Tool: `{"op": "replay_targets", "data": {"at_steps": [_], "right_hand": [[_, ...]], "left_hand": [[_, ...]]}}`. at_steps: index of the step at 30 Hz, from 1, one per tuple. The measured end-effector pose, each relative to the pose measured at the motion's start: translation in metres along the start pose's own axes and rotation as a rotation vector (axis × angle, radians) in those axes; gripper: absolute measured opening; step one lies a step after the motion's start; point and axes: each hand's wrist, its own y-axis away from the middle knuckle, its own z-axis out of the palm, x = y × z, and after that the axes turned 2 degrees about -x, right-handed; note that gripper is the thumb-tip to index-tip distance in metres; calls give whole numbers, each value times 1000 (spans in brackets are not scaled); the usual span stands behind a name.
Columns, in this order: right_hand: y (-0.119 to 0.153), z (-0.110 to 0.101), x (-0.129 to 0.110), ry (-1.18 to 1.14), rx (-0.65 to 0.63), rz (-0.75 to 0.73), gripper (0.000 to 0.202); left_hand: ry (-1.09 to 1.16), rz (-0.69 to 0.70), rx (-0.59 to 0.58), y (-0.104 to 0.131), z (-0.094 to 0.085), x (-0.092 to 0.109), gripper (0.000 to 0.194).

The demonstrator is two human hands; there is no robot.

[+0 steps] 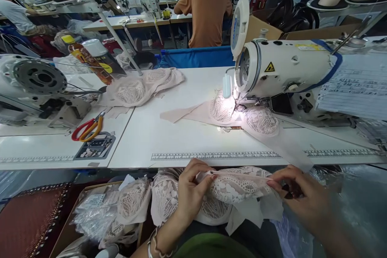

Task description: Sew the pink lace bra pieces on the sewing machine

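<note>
A pale pink lace bra piece [238, 187] is stretched between my two hands, below the table's front edge and over the lap. My left hand [193, 189] pinches its upper edge between thumb and fingers. At the other end, my right hand [298, 187] grips the edge with thumb and forefinger. Loose fabric tabs hang from the piece's lower side. On the table, another lace bra [222, 109] lies under the lit needle area of the white sewing machine [284, 64]. One of its bands drapes over the table's front edge near my right hand.
Red and orange scissors [89, 127] lie on the left by a tray recess [96, 145]. More bra pieces [136, 86] sit behind, beside bottles and a second machine [39, 88]. A box [90, 209] of wrapped pieces stands lower left. A person in a brown shirt [208, 8] sits ahead.
</note>
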Motion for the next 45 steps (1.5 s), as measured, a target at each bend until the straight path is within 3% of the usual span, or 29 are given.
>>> {"op": "replay_targets", "data": {"at_steps": [3, 6, 9, 12, 14, 16, 18, 20, 22, 23, 28, 33, 40, 45], "right_hand": [[-5, 0, 1, 47, -3, -44, 9], [-12, -6, -2, 5, -100, -19, 16], [-20, -19, -6, -87, -201, 97, 27], [-28, -36, -7, -228, -309, 67, 30], [-33, -45, -10, -303, -345, 21, 30], [-37, -46, -17, -308, -384, 0, 29], [-40, -40, -28, -253, -466, -21, 24], [-41, -30, -41, -190, -526, -68, 16], [-41, -20, -49, -156, -529, -106, 14], [-40, -17, -50, -151, -524, -105, 14], [-32, -17, -31, -187, -495, 60, 17], [-32, -21, -12, -332, -501, 58, 27], [-40, -22, -16, -515, -381, 31, 25], [-40, -22, -15, -661, -438, 165, 30]], "left_hand": [[0, -7, 20, -1, 0, -2, 4], [34, -24, 32, 0, 1, -4, 1], [85, -82, 36, 1, 2, -5, 6], [178, -140, -11, -3, 0, -3, 11], [231, -176, -136, -10, -3, 3, 14], [222, -187, -375, -19, -5, 13, 24], [157, -123, -638, -27, -2, 24, 45], [75, -4, -768, -31, 7, 33, 44], [24, 76, -752, -31, 20, 37, 18], [17, 90, -716, -30, 25, 37, 17], [42, 25, -599, -27, 37, 29, 28], [43, -5, -584, -30, 36, 26, 31], [132, -30, -610, -31, 39, 33, 23], [183, -100, -626, -30, 41, 36, 21]]}}
